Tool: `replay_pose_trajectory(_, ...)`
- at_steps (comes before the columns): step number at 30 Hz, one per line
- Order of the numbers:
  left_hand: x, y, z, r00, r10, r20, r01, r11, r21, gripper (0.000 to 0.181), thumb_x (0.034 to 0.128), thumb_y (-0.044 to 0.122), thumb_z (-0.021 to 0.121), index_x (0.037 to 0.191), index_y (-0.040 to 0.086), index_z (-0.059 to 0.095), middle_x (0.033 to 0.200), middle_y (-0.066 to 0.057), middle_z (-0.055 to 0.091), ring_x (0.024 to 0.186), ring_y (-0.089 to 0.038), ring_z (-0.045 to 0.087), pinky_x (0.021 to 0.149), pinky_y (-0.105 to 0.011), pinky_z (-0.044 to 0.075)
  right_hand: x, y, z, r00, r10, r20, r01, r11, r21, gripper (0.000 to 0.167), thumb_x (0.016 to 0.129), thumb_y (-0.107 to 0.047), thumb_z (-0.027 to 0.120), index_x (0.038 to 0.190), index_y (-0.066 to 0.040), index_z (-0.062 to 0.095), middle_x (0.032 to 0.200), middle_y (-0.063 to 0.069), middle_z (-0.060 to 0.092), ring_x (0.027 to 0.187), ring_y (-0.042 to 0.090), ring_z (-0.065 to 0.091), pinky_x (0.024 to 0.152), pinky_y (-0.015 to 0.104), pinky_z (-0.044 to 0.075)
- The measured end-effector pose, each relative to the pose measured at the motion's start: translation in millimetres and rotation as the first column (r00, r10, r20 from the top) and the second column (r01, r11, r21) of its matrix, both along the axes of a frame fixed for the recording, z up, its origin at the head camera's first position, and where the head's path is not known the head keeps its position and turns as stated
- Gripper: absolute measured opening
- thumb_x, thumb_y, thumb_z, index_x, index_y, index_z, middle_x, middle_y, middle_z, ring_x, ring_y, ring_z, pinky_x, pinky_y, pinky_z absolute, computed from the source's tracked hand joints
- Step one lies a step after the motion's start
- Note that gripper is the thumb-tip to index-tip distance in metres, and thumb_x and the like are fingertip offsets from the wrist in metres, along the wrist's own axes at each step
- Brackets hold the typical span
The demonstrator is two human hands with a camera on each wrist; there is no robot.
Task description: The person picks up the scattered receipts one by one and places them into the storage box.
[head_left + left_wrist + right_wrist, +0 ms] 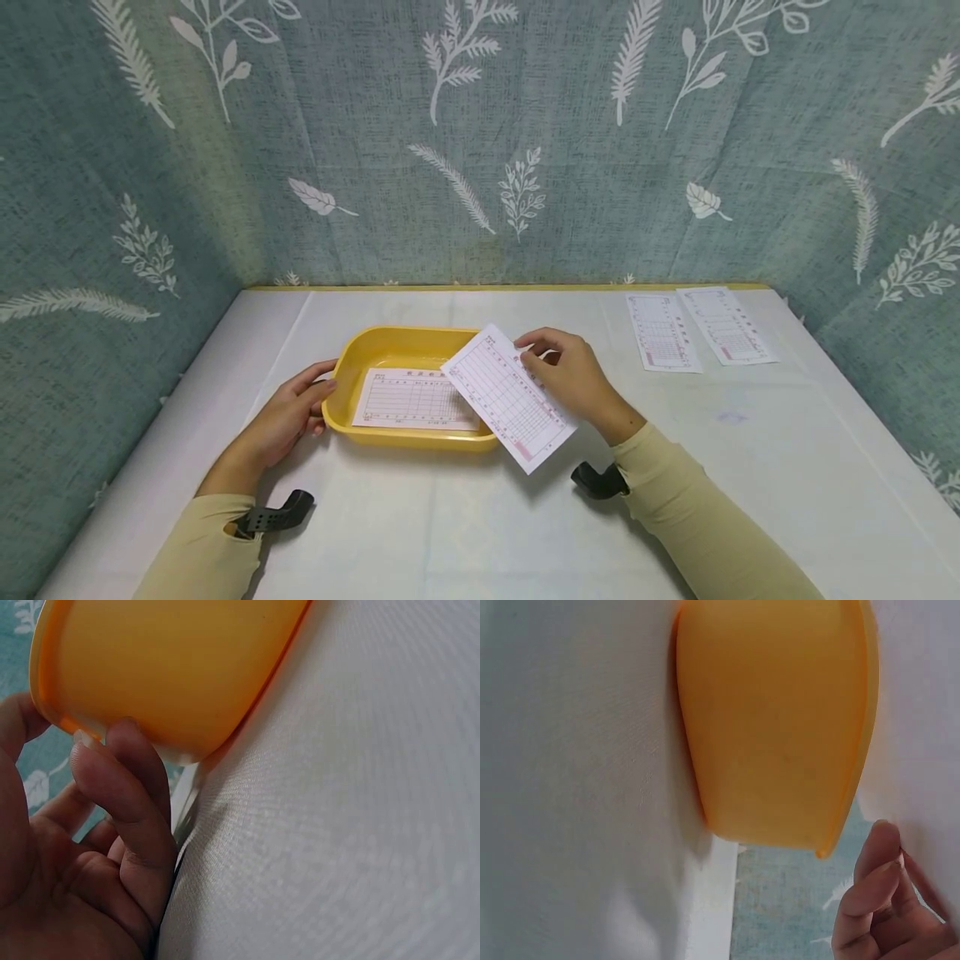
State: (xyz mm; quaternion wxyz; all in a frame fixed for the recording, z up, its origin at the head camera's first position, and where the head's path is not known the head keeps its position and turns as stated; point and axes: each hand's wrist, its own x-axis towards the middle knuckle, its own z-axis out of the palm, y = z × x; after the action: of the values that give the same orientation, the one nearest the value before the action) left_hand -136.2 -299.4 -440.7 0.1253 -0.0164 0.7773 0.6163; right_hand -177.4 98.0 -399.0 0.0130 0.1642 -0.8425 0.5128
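Note:
A yellow plastic tray with rounded corners stands on the white table. Inside it lies a printed paper form with a ruled grid. My left hand grips the tray's left rim; in the left wrist view its thumb and fingers pinch the tray's edge. My right hand pinches a second paper form by its upper right edge. That sheet is tilted and overhangs the tray's right end, hiding part of the form inside. From the right wrist view, the right fingertips are beside the tray's end.
Two more printed forms, one and another, lie side by side at the table's back right. A green leaf-patterned cloth walls the back and both sides. Black wrist straps sit on both forearms.

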Motion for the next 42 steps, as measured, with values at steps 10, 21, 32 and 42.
replay_pose_trajectory(10,3.1,-0.2,-2.8,1.000,0.007,0.009,-0.007,1.000,0.001,0.059,0.1057,0.033,0.048,0.154,0.005,0.028,0.095,0.007,0.063,0.065,-0.005,0.054,0.055,-0.018,0.049,1.9,-6,-3.1,1.000,0.010,-0.021,-0.010,1.000,0.010,0.017,0.091,-0.008,0.071,0.107,-0.009,0.076,0.092,0.009,0.072,0.064,0.016,0.058,0.057,0.022,0.047)
replay_pose_trajectory(21,2.9,-0.9,-1.8,1.000,0.012,-0.009,-0.012,1.000,0.005,0.058,0.1060,0.031,0.047,0.154,0.005,0.028,0.095,0.005,0.062,0.064,-0.005,0.053,0.054,-0.019,0.048,-5.4,-28,5.6,0.995,0.050,-0.087,-0.043,0.996,0.076,0.013,0.093,-0.011,0.070,0.104,-0.013,0.076,0.093,0.003,0.074,0.068,0.013,0.059,0.062,0.024,0.048)
replay_pose_trajectory(32,-0.1,1.8,2.3,1.000,0.010,-0.004,-0.010,1.000,-0.006,0.059,0.1054,0.032,0.049,0.154,0.005,0.029,0.103,0.005,0.062,0.065,-0.005,0.054,0.055,-0.019,0.049,-10.7,-54,1.5,0.992,0.101,-0.078,-0.092,0.990,0.109,0.011,0.093,-0.010,0.070,0.103,-0.013,0.075,0.095,0.000,0.074,0.072,0.012,0.060,0.066,0.024,0.050)
replay_pose_trajectory(42,-0.9,-0.4,0.5,1.000,0.009,-0.008,-0.010,1.000,-0.011,0.059,0.1059,0.032,0.048,0.155,0.006,0.028,0.102,0.005,0.062,0.065,-0.005,0.054,0.055,-0.019,0.049,-17.1,-65,3.9,0.990,0.118,-0.080,-0.107,0.985,0.135,0.014,0.093,-0.006,0.067,0.104,-0.011,0.075,0.095,0.002,0.074,0.074,0.012,0.060,0.068,0.024,0.051)
